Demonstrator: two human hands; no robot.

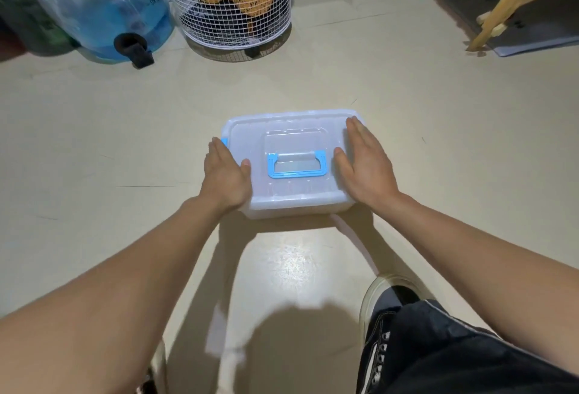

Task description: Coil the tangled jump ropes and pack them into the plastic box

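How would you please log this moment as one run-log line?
translucent plastic box: lid on, on floor | left hand: flat at left side | right hand: flat on lid | ropes: unseen

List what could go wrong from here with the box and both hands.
1. The plastic box has its lid on; the left hand covers the blue side latch, so a finger may get pinched.
2. The right hand lies flat on the lid; the box could slide on the glossy floor.
3. No jump ropes are in view.
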